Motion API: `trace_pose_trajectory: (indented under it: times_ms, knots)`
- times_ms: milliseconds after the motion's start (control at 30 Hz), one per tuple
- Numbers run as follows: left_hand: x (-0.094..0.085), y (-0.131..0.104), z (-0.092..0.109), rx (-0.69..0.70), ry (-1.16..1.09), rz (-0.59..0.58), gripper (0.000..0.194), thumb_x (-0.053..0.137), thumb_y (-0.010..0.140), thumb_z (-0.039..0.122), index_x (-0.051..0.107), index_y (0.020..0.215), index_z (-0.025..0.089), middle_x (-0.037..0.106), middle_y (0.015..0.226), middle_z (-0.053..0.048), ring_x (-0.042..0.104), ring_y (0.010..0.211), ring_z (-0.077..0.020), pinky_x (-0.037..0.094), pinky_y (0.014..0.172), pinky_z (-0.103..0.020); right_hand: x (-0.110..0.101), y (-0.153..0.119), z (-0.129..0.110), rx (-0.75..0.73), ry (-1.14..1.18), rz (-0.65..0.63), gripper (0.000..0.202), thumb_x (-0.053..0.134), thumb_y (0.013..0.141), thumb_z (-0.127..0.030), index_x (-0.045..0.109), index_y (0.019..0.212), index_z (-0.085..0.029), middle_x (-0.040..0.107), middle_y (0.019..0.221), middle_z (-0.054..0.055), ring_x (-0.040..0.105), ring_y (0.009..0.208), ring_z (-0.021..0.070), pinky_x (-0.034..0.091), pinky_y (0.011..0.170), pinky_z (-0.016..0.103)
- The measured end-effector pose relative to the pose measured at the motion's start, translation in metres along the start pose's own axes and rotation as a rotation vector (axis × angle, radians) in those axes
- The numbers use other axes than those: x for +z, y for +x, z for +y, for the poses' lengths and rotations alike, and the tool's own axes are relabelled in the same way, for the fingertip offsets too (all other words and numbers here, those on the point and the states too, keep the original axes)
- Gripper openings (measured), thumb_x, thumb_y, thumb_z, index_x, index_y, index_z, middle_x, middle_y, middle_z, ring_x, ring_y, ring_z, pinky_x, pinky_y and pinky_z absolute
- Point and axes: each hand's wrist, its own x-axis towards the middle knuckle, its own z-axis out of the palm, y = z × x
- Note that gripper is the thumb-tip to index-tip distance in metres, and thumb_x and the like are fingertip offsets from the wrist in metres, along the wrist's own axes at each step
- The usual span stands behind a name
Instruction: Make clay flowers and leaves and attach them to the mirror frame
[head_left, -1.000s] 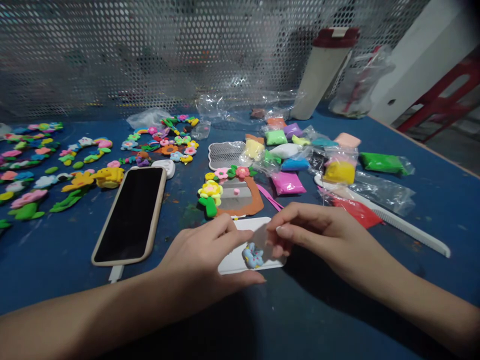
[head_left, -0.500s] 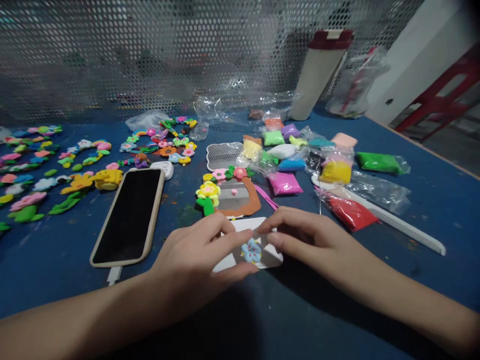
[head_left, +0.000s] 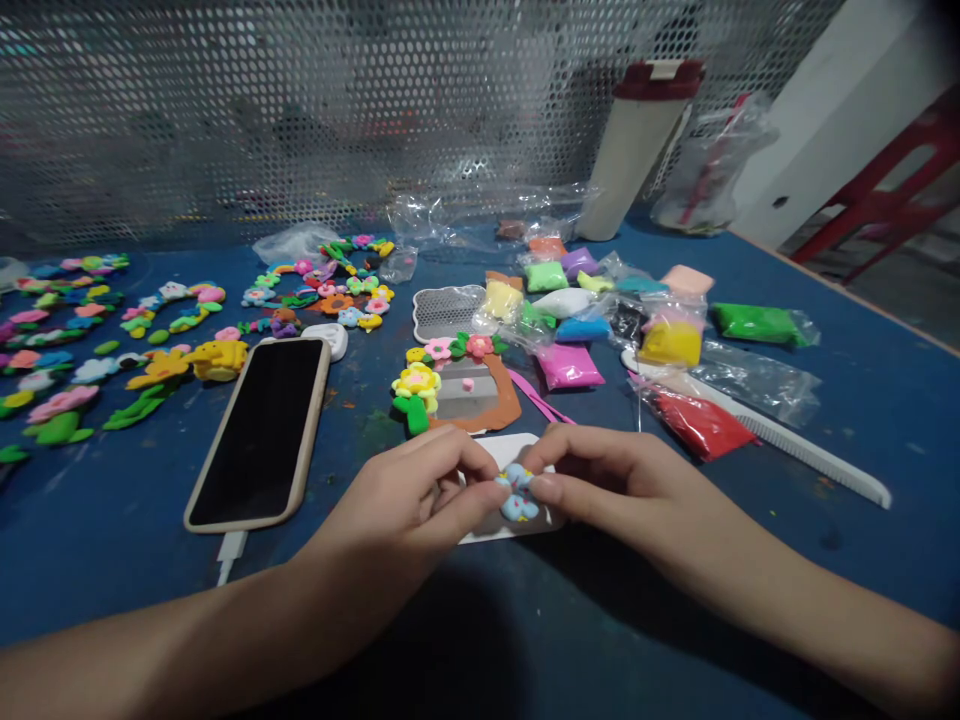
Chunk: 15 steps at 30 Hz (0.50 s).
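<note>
A light blue clay flower [head_left: 518, 506] with small yellow and red bits is pinched between both hands, over a white card [head_left: 491, 534]. My left hand [head_left: 431, 500] grips its left side with thumb and forefinger. On its right side, the thumb and forefinger of my right hand [head_left: 592, 478] close on it. Just beyond the card lies a mirror-like frame [head_left: 504, 400] with a brown clay rim, clay flowers and green leaves, and a small pink dot on its middle.
A phone [head_left: 262, 435] with a cable lies left, near many clay flower pieces [head_left: 161, 368]. Bagged clay [head_left: 568, 367], a white comb [head_left: 817, 450] and a pink tool [head_left: 534, 396] lie right. A tumbler [head_left: 637, 150] stands behind, before a perforated metal screen [head_left: 300, 110].
The blue flower has come up off the card and tilted, now held by both hands. My left hand's thumb and forefinger have closed onto it, and my right fingertips have moved in to its edge.
</note>
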Motion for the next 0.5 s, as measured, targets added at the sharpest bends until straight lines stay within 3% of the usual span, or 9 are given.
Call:
trace_pose_trajectory:
  times_ms: [167,500]
  knots:
    - [0.002,0.0013,0.0025,-0.185,-0.289,-0.074,0.014,0.056,0.079,0.033,0.057,0.076,0.019,0.046,0.06,0.007,0.038,0.053,-0.008,0.027,0.047,-0.018,-0.0004,0.0007,0.0001,0.009,0.017,0.003,0.014,0.059,0.085,-0.033,0.062,0.081,-0.02,0.056,0.073,-0.005,0.048,0.071,0.0085,0.036,0.063,0.019]
    - [0.0054,0.0027,0.0045,-0.231,-0.367,-0.108,0.018,0.063,0.072,0.034,0.057,0.077,0.018,0.04,0.055,0.008,0.032,0.051,-0.0073,0.023,0.045,-0.018,0.0017,0.0019,0.0026,0.02,0.081,0.018,0.014,0.06,0.085,-0.034,0.061,0.08,-0.02,0.055,0.073,-0.006,0.048,0.069,0.0075,0.036,0.063,0.018]
